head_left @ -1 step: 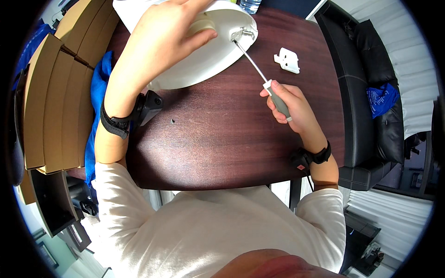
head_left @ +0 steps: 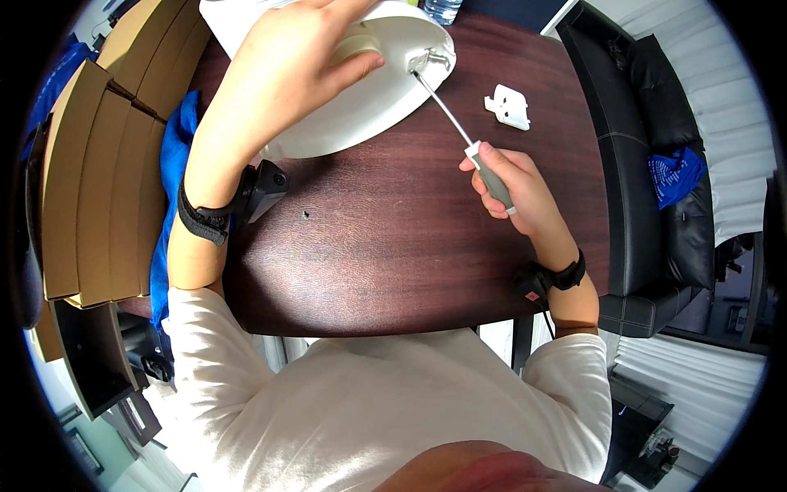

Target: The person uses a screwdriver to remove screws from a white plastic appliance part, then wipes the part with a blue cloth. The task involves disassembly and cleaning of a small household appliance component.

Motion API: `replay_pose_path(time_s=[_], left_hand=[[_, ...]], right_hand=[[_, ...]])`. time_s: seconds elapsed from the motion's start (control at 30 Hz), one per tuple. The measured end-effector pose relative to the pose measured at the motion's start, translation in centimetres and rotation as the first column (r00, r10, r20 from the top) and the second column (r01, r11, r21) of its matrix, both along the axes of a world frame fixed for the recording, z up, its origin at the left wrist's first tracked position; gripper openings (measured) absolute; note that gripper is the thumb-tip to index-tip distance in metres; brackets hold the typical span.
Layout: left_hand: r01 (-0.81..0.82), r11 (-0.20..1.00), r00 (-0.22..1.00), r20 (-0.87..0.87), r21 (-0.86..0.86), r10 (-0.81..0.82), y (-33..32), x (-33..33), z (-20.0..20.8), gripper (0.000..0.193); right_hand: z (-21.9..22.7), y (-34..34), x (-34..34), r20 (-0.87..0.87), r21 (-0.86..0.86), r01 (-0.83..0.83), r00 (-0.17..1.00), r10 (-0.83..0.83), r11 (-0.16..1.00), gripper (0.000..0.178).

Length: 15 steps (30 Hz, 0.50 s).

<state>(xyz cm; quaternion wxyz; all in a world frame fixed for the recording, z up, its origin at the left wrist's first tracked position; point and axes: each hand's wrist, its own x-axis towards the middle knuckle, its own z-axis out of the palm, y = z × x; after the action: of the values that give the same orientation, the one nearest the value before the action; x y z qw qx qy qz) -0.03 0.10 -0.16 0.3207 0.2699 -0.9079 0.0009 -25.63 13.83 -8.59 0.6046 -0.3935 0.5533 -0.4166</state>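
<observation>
on the table [head_left: 393, 262], a small dark piece [head_left: 305, 215] lies at eight o'clock. right hand [head_left: 525, 187], at three, closes around the screwdriver [head_left: 494, 178]. cover [head_left: 512, 108] lies at two. left hand [head_left: 291, 61], at eleven, overlaps the shell [head_left: 369, 115]; grip cannot be told. tip meets shell's bracket [head_left: 421, 61], twelve.

I count two bare hands, one left hand [head_left: 299, 61] and one right hand [head_left: 526, 193], plus one screwdriver [head_left: 493, 180] with a grey-and-white handle and steel shaft, one big rounded white shell [head_left: 369, 119], one small slotted white plastic piece [head_left: 513, 107] and one tiny dark metal bit [head_left: 305, 215]. There are two black wrist straps [head_left: 201, 220], one dark red-brown wooden table [head_left: 410, 246], one clear plastic bottle [head_left: 443, 10], one black padded sofa [head_left: 630, 205] and, from here, several brown cardboard boxes [head_left: 106, 180], too tightly packed to number.
</observation>
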Motion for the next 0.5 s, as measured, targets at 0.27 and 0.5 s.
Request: replay_pose_path(time_s=[0.27,0.5], left_hand=[[-0.019,0.999,1.000,0.016,-0.036,0.020,0.2,0.0,-0.1,0.050],[-0.043,0.998,0.999,0.007,-0.045,0.043,0.4,-0.2,-0.2,0.049]], right_hand=[[-0.1,0.0,0.7,-0.254,-0.071,0.006,0.967,-0.024,0.997,0.039],[0.4,-0.1,1.5,-0.820,-0.353,-0.152,0.526,-0.227,0.923,0.030]])
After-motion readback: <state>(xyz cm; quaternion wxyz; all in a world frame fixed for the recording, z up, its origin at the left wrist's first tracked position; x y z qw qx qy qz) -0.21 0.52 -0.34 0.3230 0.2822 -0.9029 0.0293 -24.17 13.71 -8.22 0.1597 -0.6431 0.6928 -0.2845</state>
